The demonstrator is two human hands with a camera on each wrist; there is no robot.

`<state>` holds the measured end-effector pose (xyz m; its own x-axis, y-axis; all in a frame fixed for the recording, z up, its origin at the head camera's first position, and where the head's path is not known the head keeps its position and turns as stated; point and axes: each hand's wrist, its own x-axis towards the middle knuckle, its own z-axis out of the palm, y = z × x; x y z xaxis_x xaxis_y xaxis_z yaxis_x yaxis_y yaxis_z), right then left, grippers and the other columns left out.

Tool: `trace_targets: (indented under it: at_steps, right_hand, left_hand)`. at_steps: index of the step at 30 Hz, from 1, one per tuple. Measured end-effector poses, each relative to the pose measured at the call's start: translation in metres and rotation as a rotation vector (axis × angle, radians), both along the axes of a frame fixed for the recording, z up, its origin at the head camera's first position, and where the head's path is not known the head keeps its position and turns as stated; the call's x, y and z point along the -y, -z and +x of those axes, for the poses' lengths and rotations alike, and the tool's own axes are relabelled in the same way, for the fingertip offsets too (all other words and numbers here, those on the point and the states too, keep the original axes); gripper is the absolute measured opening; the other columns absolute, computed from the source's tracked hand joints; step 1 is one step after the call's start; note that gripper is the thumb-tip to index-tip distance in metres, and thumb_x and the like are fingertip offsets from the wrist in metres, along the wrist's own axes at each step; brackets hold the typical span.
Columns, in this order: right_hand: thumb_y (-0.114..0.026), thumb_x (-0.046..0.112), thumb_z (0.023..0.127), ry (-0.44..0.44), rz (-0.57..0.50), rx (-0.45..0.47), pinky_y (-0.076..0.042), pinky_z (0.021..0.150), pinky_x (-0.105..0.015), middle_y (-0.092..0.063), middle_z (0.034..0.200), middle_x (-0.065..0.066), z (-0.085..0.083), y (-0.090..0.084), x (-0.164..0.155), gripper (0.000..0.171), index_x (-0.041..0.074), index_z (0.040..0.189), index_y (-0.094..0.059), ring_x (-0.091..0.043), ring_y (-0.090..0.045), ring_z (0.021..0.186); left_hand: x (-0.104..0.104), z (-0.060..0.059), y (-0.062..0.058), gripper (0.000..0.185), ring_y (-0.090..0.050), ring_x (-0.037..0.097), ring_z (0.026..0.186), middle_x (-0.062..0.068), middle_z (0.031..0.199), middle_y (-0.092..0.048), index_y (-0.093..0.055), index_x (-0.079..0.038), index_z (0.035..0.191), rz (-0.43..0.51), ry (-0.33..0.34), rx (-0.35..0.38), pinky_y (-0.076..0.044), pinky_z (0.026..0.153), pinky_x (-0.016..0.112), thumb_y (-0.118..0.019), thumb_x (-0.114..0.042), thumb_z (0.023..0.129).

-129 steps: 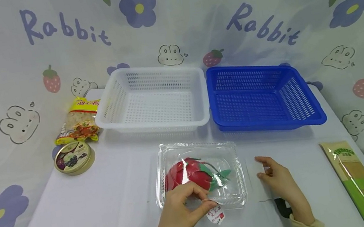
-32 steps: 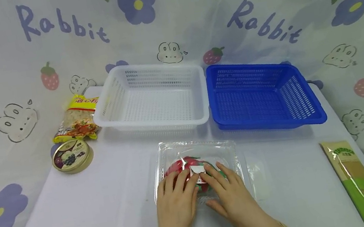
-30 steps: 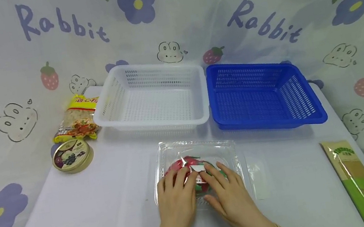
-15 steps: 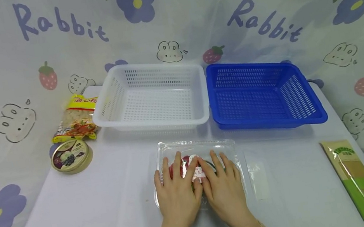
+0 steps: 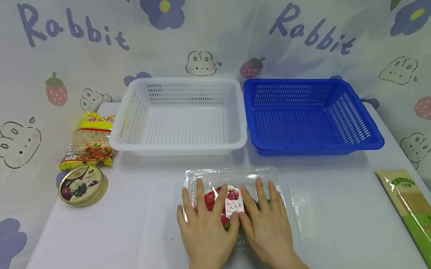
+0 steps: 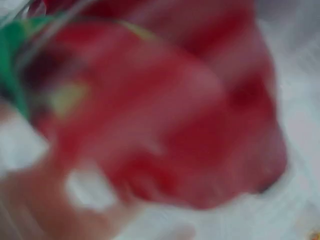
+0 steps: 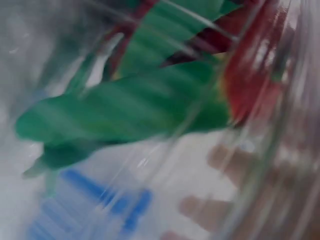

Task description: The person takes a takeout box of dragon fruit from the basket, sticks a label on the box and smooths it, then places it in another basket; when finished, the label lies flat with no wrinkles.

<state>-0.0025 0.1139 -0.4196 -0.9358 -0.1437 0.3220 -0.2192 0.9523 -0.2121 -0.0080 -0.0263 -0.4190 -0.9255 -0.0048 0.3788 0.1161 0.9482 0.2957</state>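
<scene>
A clear plastic clamshell box point(image 5: 242, 174) lies in front of me, holding a red dragon fruit point(image 6: 165, 110) with green leafy tips point(image 7: 125, 105). On its lid sits a white printed label point(image 5: 234, 201) with a red fruit picture. My left hand point(image 5: 205, 233) rests on the lid to the left of the label, fingers spread and straight. Across from it my right hand point(image 5: 269, 228) lies on the lid's right part, also with straight fingers. Both thumbs meet near the label's lower edge. In both wrist views the fruit fills much of the picture, blurred.
Behind the box stand a white basket point(image 5: 185, 125) and a blue basket point(image 5: 292, 118). A yellow food bag point(image 5: 89, 142) and a round gold tin point(image 5: 83, 186) are at the left. A pale backing strip point(image 5: 303, 214) and a green-tan packet point(image 5: 420, 215) lie at the right.
My left hand earlier pinched the label at the box's front edge; the label now lies on the lid. Both hands came onto the lid, and their fingers have since spread outward from the label.
</scene>
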Motion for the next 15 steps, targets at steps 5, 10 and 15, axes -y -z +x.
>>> trace_targets:
  at_steps: [5, 10, 15]
  right_hand:
    - [-0.057, 0.053, 0.091, 0.057, -0.052, 0.086, -0.031, 0.104, -0.071, -0.036, 0.151, -0.028, 0.005, 0.001, -0.013, 0.059, 0.02, 0.14, -0.053, -0.053, -0.027, 0.14]
    - [-0.06, 0.047, 0.092, 0.055, -0.225, 0.212, -0.033, 0.097, -0.076, -0.02, 0.158, -0.024, 0.008, 0.002, -0.029, 0.062, 0.021, 0.146, -0.045, -0.057, -0.025, 0.139]
    - [-0.059, 0.038, 0.096, 0.049, -0.467, 0.338, -0.032, 0.094, -0.078, -0.009, 0.163, -0.017, 0.015, 0.011, -0.044, 0.061, 0.028, 0.151, -0.035, -0.054, -0.025, 0.14]
  left_hand:
    - [0.02, 0.006, 0.004, 0.062, -0.039, 0.054, 0.133, 0.022, 0.153, -0.034, -0.057, -0.043, 0.132, 0.124, 0.055, 0.052, -0.042, 0.096, 0.067, -0.07, -0.063, 0.074]
    - [0.043, 0.008, 0.011, 0.064, -0.051, 0.049, 0.124, 0.019, 0.156, -0.031, -0.052, -0.046, 0.135, 0.273, 0.133, 0.157, -0.041, 0.096, 0.066, -0.073, -0.058, 0.075]
    - [0.062, 0.011, 0.018, 0.074, -0.05, 0.047, 0.126, 0.012, 0.16, -0.026, -0.043, -0.047, 0.141, 0.395, 0.23, 0.241, -0.039, 0.097, 0.069, -0.076, -0.051, 0.075]
